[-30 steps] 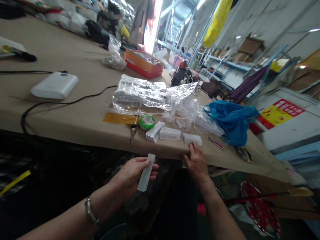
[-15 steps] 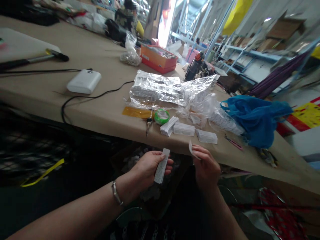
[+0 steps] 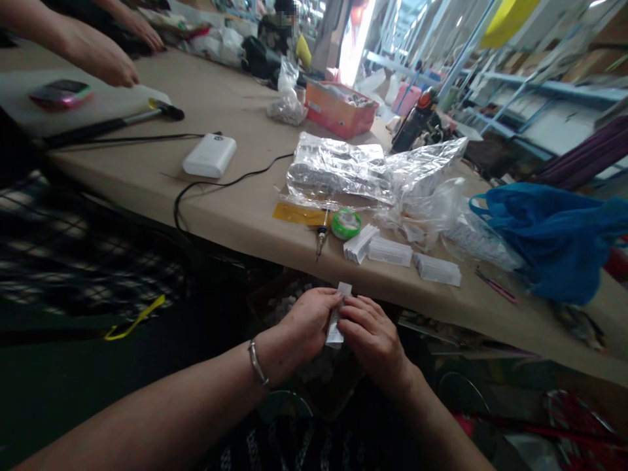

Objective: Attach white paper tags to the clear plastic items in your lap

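My left hand [image 3: 311, 320] grips a narrow white printed paper strip [image 3: 335, 331] upright, in front of the table's edge. My right hand [image 3: 370, 330] touches the same strip from the right, its fingers bent over the paper; whether it pinches a separate slip is hidden. Just beyond, on the table, lie a fanned stack of white slips [image 3: 360, 244], a second stack [image 3: 390, 251] and a third stack [image 3: 437, 269]. A green round container [image 3: 346, 224] and a pointed tool [image 3: 321, 239] rest left of them.
Silvery plastic packaging [image 3: 338, 169], a blue bag [image 3: 544, 229], pink-handled tweezers [image 3: 498, 285], a white power bank [image 3: 210, 155], a hammer [image 3: 118, 122] and a red-orange box [image 3: 339, 108] lie on the brown table [image 3: 235, 216]. Another person's hand [image 3: 105, 62] is at upper left, near a phone [image 3: 60, 94].
My right hand has moved left and met the strip in my left hand. The view has shifted, and another person's arms have appeared at the upper left.
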`<state>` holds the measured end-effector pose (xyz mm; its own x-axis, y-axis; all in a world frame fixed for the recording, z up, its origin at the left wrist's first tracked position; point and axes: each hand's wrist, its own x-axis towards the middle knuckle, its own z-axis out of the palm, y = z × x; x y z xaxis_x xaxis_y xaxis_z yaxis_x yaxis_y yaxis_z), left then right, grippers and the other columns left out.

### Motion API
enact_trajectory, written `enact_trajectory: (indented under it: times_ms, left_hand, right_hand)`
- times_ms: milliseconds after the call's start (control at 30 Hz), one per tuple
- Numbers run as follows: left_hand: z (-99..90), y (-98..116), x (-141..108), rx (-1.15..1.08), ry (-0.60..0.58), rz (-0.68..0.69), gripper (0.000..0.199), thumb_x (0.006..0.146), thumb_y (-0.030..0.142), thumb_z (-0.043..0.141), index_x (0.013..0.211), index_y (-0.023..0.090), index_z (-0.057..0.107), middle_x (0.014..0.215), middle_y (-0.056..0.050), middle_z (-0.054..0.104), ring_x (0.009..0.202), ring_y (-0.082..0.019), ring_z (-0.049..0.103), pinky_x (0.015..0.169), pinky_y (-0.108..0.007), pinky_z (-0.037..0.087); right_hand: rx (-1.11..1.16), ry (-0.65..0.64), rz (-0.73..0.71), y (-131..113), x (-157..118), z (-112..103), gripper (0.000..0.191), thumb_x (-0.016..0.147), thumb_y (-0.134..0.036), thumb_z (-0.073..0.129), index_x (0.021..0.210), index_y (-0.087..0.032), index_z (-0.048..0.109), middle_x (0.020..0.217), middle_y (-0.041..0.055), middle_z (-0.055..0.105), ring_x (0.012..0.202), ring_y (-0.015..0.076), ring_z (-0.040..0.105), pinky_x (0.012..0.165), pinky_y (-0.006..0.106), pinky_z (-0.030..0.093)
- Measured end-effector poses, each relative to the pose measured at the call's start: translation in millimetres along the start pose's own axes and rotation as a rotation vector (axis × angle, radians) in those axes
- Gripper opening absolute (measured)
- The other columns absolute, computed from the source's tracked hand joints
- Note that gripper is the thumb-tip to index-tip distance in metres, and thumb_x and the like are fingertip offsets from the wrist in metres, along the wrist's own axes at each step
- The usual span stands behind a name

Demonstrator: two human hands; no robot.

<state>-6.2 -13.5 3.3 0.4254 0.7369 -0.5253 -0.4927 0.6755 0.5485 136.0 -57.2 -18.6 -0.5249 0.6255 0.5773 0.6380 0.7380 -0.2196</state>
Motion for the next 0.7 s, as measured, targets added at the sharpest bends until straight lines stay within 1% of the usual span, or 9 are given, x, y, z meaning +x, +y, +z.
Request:
enact_trajectory:
  times_ms: [133,267,367,433,467,500,567,633,700]
  left_hand:
    - [0.6,0.5,-0.7,-0.027,0.002,0.010,0.015,0.071,0.003,0.053,0.063,0.008,0.064,0.060,-0.007,0.064,0.053,-0.012,0.059,0.051,-0.021,0.043]
    - [-0.5,-0.4,-1.2,-0.052,0.016,0.033,0.010,0.073,0.009,0.059,0.063,0.009,0.062,0.060,-0.005,0.063,0.051,-0.009,0.055,0.050,-0.020,0.041]
    - [-2.2,-0.2,-2.5,-0.023,0.000,0.023,0.011,0.076,0.007,0.056,0.067,0.009,0.063,0.063,-0.006,0.064,0.053,-0.009,0.057,0.052,-0.019,0.043]
    - [-3.5,1.3,-4.6,0.010,-0.014,0.006,0.013,0.078,0.006,0.053,0.071,0.008,0.063,0.065,-0.007,0.064,0.053,-0.010,0.058,0.052,-0.020,0.044]
    - [-4.0,2.3,-6.1,0.027,-0.026,-0.009,0.013,0.080,0.007,0.052,0.073,0.008,0.063,0.065,-0.006,0.064,0.052,-0.010,0.058,0.051,-0.020,0.045]
    - [-4.5,3.4,-7.8,0.047,-0.036,-0.026,0.012,0.082,0.010,0.052,0.077,0.009,0.063,0.065,-0.006,0.064,0.050,-0.010,0.058,0.050,-0.021,0.046]
    - [-4.6,5.2,-11.7,0.106,-0.051,-0.076,0.013,0.084,0.017,0.053,0.083,0.009,0.063,0.068,-0.006,0.065,0.049,-0.011,0.058,0.049,-0.023,0.047]
    - [-4.0,5.7,-15.6,0.175,-0.054,-0.108,0.014,0.085,0.020,0.053,0.085,0.009,0.063,0.072,-0.007,0.065,0.048,-0.011,0.058,0.048,-0.023,0.047]
    - [-3.4,4.6,-18.4,0.227,-0.062,-0.102,0.014,0.085,0.021,0.054,0.082,0.009,0.062,0.072,-0.007,0.065,0.048,-0.009,0.056,0.047,-0.021,0.045]
  right_hand:
    - [-0.010,-0.020,0.007,-3.0,1.6,0.9,0.019,0.093,-0.010,0.044,0.098,-0.017,0.060,0.107,0.0088,0.063,0.118,0.0216,0.050,0.100,0.043,0.041]
    - [-0.029,-0.018,0.019,-4.8,2.6,3.8,0.018,0.093,-0.010,0.044,0.098,-0.017,0.060,0.106,0.0087,0.064,0.117,0.0215,0.051,0.101,0.043,0.040]
    - [0.006,-0.033,0.038,-7.4,3.4,2.4,0.020,0.091,-0.011,0.047,0.107,-0.017,0.058,0.109,0.0083,0.063,0.116,0.0222,0.051,0.102,0.044,0.039]
    - [0.100,-0.010,0.088,-8.3,3.5,-0.6,0.024,0.089,-0.018,0.053,0.112,-0.018,0.056,0.111,0.0092,0.062,0.115,0.0244,0.051,0.100,0.045,0.040]
    - [0.157,0.031,0.149,-7.9,3.4,-2.4,0.024,0.087,-0.023,0.056,0.111,-0.018,0.056,0.111,0.0097,0.061,0.114,0.0254,0.051,0.099,0.045,0.041]
    - [0.216,0.090,0.241,-6.9,3.5,-3.9,0.023,0.086,-0.026,0.057,0.108,-0.019,0.057,0.109,0.0100,0.060,0.111,0.0257,0.052,0.096,0.044,0.043]
    - [0.345,0.196,0.492,-2.9,4.8,-5.3,0.018,0.085,-0.030,0.059,0.099,-0.019,0.058,0.101,0.0080,0.060,0.098,0.0234,0.056,0.086,0.038,0.047]
    - [0.519,0.206,0.730,2.1,8.2,-4.2,0.017,0.083,-0.033,0.060,0.093,-0.020,0.057,0.089,0.0039,0.060,0.082,0.0189,0.058,0.074,0.031,0.048]
    - [0.722,0.147,0.873,6.1,13.0,-1.5,0.020,0.079,-0.036,0.064,0.087,-0.019,0.057,0.078,0.0000,0.058,0.069,0.0149,0.055,0.063,0.025,0.046]
